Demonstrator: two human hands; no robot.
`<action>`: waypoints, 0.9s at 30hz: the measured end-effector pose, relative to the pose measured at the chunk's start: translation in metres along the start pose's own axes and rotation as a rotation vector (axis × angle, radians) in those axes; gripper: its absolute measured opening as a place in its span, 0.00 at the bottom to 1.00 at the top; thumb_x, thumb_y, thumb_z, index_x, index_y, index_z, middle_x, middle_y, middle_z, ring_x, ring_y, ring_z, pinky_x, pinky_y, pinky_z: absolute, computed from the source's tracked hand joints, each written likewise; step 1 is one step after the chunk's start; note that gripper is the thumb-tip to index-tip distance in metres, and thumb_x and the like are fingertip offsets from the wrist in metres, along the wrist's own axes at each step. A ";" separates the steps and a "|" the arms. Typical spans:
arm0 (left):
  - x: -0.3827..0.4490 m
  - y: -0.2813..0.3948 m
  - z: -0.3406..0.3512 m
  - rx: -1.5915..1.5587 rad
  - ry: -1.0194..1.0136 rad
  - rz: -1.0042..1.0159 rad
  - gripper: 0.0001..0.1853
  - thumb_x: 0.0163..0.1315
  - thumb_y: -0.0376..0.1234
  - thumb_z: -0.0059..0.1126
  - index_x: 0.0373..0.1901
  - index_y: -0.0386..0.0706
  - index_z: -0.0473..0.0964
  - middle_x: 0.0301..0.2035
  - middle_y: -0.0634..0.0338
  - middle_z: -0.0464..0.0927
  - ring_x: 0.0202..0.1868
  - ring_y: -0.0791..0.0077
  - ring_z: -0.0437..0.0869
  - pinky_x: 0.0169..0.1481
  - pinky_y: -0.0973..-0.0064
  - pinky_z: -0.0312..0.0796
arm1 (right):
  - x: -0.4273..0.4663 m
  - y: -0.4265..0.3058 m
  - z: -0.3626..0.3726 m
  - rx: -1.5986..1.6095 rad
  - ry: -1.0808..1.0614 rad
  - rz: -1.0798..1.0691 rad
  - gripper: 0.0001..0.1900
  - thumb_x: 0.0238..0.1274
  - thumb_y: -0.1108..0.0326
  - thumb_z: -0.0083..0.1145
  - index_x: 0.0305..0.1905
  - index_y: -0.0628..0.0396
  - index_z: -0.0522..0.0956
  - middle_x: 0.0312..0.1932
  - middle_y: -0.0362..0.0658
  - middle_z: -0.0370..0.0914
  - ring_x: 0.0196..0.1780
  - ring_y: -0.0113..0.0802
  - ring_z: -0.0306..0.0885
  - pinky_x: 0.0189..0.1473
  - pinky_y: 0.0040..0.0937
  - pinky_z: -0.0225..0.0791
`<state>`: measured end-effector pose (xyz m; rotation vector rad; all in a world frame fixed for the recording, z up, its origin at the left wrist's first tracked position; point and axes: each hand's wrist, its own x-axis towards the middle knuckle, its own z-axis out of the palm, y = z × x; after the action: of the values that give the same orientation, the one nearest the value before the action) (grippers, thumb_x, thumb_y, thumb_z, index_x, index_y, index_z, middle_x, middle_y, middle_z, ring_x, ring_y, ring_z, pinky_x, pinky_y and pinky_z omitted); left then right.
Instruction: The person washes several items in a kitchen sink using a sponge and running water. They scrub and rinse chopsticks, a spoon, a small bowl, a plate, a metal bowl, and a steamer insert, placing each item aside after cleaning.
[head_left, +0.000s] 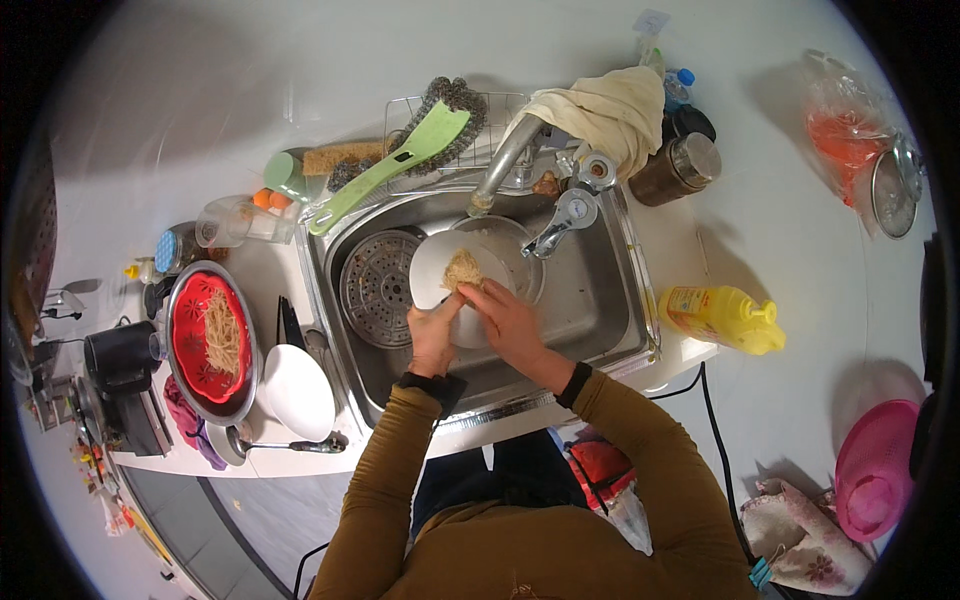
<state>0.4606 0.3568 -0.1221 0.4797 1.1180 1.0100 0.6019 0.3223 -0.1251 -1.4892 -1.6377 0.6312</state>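
Note:
Over the stainless steel sink (592, 315), my left hand (433, 341) grips the near edge of a white dish (427, 262). My right hand (514, 326) holds a tan fibrous scrubber (462, 268) against the dish's surface. More white dishware (472, 335) shows just below the dish, partly hidden by my hands. A round perforated steamer plate (375, 300) lies in the sink's left side. Behind the dish sits a round bowl (534, 259), partly covered. The faucet spout (510, 161) points down near it, beside a lever handle (574, 210).
A green-handled scrubbing brush (390, 169) leans across the sink's back left corner. At left are a metal basin (253, 367) holding a red colander (187, 352) with noodle-like strands, a white bowl (300, 394) and a ladle (281, 445). A yellow detergent bottle (720, 316) stands at right.

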 end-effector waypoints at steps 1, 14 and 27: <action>0.001 0.000 -0.001 -0.036 0.002 0.014 0.19 0.52 0.23 0.66 0.48 0.36 0.77 0.40 0.60 0.82 0.40 0.71 0.82 0.47 0.74 0.74 | -0.003 -0.001 0.001 -0.064 -0.006 -0.089 0.19 0.67 0.74 0.45 0.61 0.49 0.73 0.51 0.52 0.76 0.55 0.45 0.75 0.54 0.37 0.69; 0.030 -0.003 -0.003 -0.241 0.197 -0.120 0.25 0.54 0.29 0.65 0.54 0.36 0.71 0.46 0.56 0.77 0.44 0.65 0.80 0.49 0.66 0.74 | -0.017 -0.008 -0.015 -0.075 -0.033 -0.088 0.20 0.58 0.80 0.49 0.55 0.53 0.76 0.54 0.50 0.73 0.58 0.48 0.73 0.54 0.36 0.68; -0.004 0.016 0.000 0.077 -0.109 0.002 0.21 0.54 0.24 0.64 0.52 0.34 0.74 0.44 0.58 0.81 0.44 0.71 0.82 0.51 0.72 0.74 | 0.027 0.104 -0.019 0.338 0.111 0.253 0.15 0.59 0.83 0.46 0.47 0.58 0.78 0.49 0.46 0.78 0.54 0.35 0.75 0.54 0.31 0.68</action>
<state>0.4540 0.3616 -0.1083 0.5911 1.0611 0.9342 0.6771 0.3633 -0.1919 -1.4593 -1.1983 0.8992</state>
